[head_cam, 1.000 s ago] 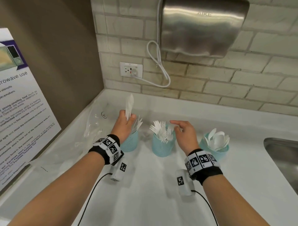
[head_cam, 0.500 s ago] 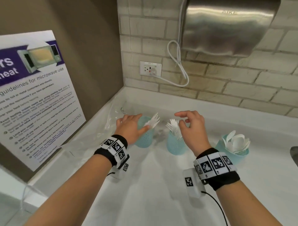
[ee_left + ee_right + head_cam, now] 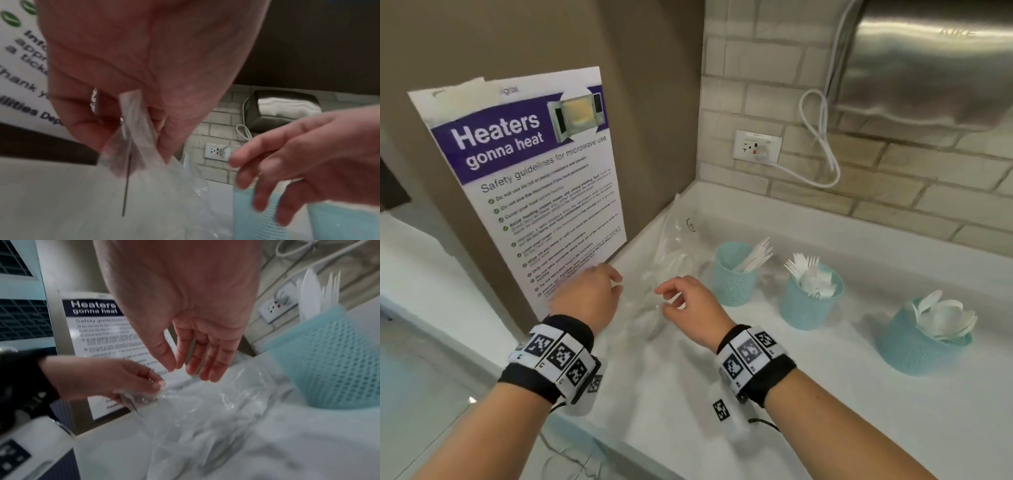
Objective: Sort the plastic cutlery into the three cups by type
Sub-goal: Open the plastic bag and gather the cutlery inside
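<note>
My left hand (image 3: 589, 294) pinches the clear bag's (image 3: 671, 260) edge; my right hand (image 3: 688, 305), fingers loose and empty, hovers with the bag mouth at its ten o'clock.

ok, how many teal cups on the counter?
3, in a row: knife cup beside the plastic bag, fork cup in the middle, spoon cup farthest right. None hidden.

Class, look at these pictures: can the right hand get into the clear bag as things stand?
Probably yes. The right hand hangs open just above the bag, nothing between them, while the left hand pinches the bag's edge. Whether its mouth is open is too blurred to tell.
</note>
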A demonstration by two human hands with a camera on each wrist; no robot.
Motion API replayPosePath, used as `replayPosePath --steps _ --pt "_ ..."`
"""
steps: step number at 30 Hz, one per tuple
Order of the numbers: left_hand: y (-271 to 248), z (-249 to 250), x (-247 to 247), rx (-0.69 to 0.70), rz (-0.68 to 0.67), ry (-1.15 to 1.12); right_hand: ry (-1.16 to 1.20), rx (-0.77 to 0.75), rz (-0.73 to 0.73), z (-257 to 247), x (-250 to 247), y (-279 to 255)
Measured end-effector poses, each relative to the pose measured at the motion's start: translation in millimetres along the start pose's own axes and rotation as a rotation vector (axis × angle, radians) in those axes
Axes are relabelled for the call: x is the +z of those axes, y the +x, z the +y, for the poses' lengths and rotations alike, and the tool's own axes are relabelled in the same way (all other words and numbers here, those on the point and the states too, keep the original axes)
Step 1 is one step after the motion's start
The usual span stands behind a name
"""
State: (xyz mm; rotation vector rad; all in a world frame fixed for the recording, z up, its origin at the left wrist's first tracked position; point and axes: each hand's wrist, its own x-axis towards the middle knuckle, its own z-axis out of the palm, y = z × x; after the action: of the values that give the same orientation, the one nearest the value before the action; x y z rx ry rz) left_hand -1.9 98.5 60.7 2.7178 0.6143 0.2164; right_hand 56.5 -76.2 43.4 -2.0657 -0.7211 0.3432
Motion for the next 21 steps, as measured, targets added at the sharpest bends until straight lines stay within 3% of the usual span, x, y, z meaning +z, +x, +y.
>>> replayPosePath --steps 3,5,10,15,18,21 --pt "-11 10 -2 0.05 -0.074 -0.23 0.068 0.035 -0.047 -4 23 -6" --pt "-21 22 -8 0.13 -0.093 -0.319 0.135 0.024 -0.002 -7 33 -13" --pt "-30 48 -18 0.272 -0.252 -0.631 0.268 -0.022 0.355 -6 28 -39" --pt "-8 60 11 0.615 -0.14 -0.186 0.34 0.02 0.51 4 -23 -85" --pt "3 68 26 0.685 -0.017 0.045 0.272 0.043 0.599 15 -66 -114" --pt "11 75 37 0.723 0.043 0.089 0.189 0.111 0.728 28 -109 -139"
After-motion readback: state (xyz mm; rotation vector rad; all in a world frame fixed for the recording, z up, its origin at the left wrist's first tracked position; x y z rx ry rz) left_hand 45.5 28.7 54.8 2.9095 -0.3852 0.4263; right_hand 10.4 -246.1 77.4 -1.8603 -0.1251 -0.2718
